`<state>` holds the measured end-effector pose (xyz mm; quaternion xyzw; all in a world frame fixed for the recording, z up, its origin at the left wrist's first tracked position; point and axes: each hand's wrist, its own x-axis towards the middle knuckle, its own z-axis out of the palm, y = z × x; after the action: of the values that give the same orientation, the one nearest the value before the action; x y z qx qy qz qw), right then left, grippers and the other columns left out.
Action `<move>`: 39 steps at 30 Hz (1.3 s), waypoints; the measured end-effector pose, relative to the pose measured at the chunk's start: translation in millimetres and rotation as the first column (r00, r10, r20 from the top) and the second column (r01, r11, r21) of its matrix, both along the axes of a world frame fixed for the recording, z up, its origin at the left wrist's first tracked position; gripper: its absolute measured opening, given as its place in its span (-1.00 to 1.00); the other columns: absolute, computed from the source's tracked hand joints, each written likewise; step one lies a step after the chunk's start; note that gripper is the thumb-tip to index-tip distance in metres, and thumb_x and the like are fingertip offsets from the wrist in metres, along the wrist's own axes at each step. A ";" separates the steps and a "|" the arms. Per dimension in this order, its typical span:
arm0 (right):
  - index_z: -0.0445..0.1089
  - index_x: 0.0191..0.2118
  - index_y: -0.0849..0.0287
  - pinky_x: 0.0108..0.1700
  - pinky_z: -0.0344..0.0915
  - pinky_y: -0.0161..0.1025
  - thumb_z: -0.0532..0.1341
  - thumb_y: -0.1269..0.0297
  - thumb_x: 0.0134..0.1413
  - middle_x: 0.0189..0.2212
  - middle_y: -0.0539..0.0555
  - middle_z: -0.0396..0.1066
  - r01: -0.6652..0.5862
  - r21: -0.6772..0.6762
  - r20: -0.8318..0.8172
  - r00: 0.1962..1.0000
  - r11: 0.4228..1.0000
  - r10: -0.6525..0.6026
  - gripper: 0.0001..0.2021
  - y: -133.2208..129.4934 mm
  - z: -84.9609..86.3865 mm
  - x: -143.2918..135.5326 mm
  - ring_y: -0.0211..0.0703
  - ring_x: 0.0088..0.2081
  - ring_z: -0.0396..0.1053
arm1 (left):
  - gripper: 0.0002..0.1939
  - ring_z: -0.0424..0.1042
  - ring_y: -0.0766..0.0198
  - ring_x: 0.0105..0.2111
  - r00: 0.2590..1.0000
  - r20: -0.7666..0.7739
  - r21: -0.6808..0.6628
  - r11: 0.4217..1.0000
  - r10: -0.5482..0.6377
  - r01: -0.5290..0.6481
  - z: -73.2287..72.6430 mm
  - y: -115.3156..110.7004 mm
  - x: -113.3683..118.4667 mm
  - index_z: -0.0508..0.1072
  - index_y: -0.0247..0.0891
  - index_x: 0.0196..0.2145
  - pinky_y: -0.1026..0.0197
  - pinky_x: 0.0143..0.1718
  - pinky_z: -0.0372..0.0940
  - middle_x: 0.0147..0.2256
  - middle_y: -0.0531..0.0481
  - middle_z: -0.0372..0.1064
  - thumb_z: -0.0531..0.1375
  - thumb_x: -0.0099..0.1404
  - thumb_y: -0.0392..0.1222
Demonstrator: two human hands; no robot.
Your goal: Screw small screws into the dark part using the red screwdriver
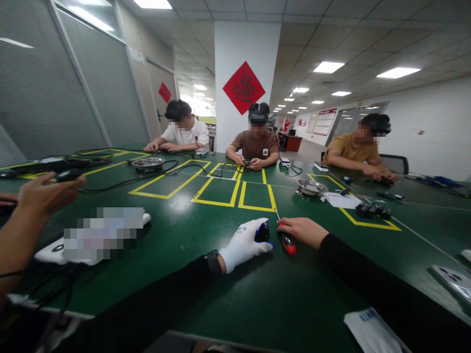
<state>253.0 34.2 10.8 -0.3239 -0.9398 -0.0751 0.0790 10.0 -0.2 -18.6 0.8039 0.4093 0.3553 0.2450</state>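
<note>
Our left hand (245, 243), in a white glove, gripped a small black-and-blue device (262, 231) on the green table (294, 294). Just beside it, our bare right hand (302, 230) lay on a red-handled screwdriver (287, 240), fingers curled over it. Farther off stood a metal bowl (311, 187), and three people sat across the table.

The room is bright and evenly lit by ceiling panels (328, 66) at twelve and one o'clock. Their light throws a soft sheen on the green table (206, 215) near the centre. Shadows under the forearms at six o'clock are faint. Wide-angle distortion bends the walls and table edge toward three and nine o'clock. Focus is fairly sharp throughout; a pixelated patch sits at eight o'clock.
</note>
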 end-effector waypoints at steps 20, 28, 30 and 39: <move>0.22 -0.15 0.09 -0.31 0.28 -0.24 0.12 0.22 0.15 -0.43 -0.05 0.22 0.242 -0.165 -0.984 0.024 0.956 -0.176 -0.83 -45.6 -10.1 -58.1 -0.26 -0.45 0.28 | -0.13 0.14 0.03 0.17 0.995 0.047 0.044 0.996 -0.085 0.083 -2.3 -0.1 0.5 0.08 -0.20 0.23 0.00 0.20 0.07 0.18 -0.16 0.12 0.32 0.01 -0.06; 0.11 -0.15 0.08 -0.49 0.24 -0.25 -0.03 0.17 0.23 -0.50 -0.07 0.27 0.043 -0.180 -0.984 -0.011 0.983 -0.180 -0.85 -49.0 -16.4 -68.4 -0.27 -0.59 0.26 | -0.40 0.28 0.13 0.07 0.997 0.034 -0.003 0.997 -0.074 0.075 -6.6 4.9 2.0 0.25 -0.18 0.13 0.09 0.14 0.15 0.07 -0.08 0.30 0.24 0.11 -0.19; 0.11 -0.15 0.07 -0.61 0.12 -0.33 -0.04 0.18 0.21 -0.57 -0.12 0.19 0.007 -0.215 -0.976 -0.026 0.977 -0.215 -0.85 -52.5 -15.0 -68.2 -0.32 -0.66 0.15 | -0.41 0.29 0.13 0.07 0.997 0.042 -0.006 0.997 -0.071 0.072 -6.1 4.2 1.8 0.26 -0.18 0.12 0.10 0.14 0.16 0.06 -0.07 0.31 0.23 0.11 -0.21; 0.12 -0.05 0.08 -0.64 0.15 -0.32 -0.03 0.22 0.21 -0.51 -0.10 0.26 -0.183 -0.160 -0.986 -0.017 0.970 -0.166 -0.79 -63.9 -16.8 -75.4 -0.33 -0.66 0.20 | -0.43 0.34 0.13 0.00 0.990 0.082 -0.041 0.993 -0.111 0.115 -8.1 4.8 0.8 0.26 -0.22 0.11 0.11 0.08 0.20 0.01 -0.10 0.35 0.23 0.12 -0.21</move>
<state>177.6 -29.7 -6.0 -0.2808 -0.6036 0.2947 0.6855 10.8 4.6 -26.6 0.8051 0.3610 0.3632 0.2993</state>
